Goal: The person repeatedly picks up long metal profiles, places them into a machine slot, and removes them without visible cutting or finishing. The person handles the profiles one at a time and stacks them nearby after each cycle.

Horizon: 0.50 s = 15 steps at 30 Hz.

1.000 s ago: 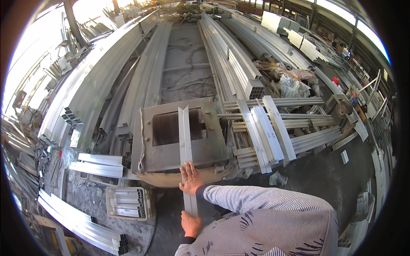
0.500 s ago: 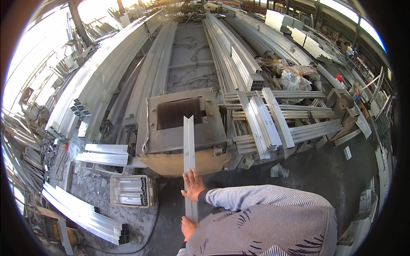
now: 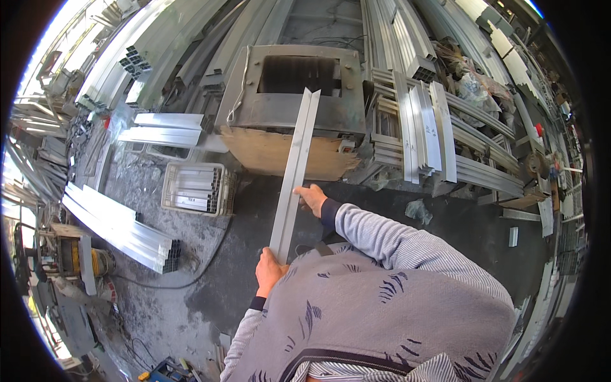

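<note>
A long silver metal angle profile (image 3: 295,159) lies between my two hands, its far end cut to a notched point. My left hand (image 3: 270,272) is closed round the near end, close to my body. Midway along, my right hand (image 3: 311,200) grips the right edge with the thumb on the near face. The profile slants away to the right. Its far end overlaps the grey metal machine (image 3: 235,105) in view, just below a dark rectangular opening (image 3: 299,75); whether it touches the machine I cannot tell.
A wooden panel (image 3: 280,153) fronts the machine. Left stand a pale crate (image 3: 167,205) of short profiles and a bundle of square tubes (image 3: 114,226). Several profiles (image 3: 420,130) lie stacked at right. A cable (image 3: 191,283) crosses the floor, and clear plastic (image 3: 418,211) lies to the right.
My right hand has gone from lying flat across the profile to gripping its right edge. The profile now slants to the right instead of pointing straight ahead. The view has tilted down.
</note>
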Tool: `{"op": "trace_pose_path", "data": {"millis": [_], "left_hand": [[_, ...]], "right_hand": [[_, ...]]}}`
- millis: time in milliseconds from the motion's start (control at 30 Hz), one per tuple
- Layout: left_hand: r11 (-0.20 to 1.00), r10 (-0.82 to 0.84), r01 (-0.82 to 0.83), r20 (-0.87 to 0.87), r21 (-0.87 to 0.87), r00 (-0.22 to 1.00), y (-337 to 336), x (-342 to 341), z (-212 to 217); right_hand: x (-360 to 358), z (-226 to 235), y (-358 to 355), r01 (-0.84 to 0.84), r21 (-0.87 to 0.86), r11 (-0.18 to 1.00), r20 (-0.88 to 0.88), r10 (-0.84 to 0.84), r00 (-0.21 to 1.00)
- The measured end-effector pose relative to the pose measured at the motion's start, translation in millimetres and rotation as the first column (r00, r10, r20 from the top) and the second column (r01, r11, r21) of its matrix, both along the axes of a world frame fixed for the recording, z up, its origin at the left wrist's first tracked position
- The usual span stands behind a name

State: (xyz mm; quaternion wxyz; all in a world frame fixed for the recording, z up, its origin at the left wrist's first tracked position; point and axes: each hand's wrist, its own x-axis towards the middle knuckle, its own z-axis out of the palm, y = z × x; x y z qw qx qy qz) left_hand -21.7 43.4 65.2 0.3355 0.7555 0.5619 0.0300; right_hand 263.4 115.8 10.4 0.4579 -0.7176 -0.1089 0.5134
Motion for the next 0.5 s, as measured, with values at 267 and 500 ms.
{"op": "trace_pose_path", "data": {"millis": [267,500], "left_hand": [[0.958,0.028,0.056,0.285,-0.282,0.958,25,-22,-13],[0.705,0.344,0.126,0.492,-0.698,0.8,61,-33,-36]], "right_hand": [[-22,-26,-8,0.172,0.105,0.98,-0.664,-0.06,0.746],[-36,-1,-10,0.079,0.011,0.997,-0.124,-0.077,0.989]]}}
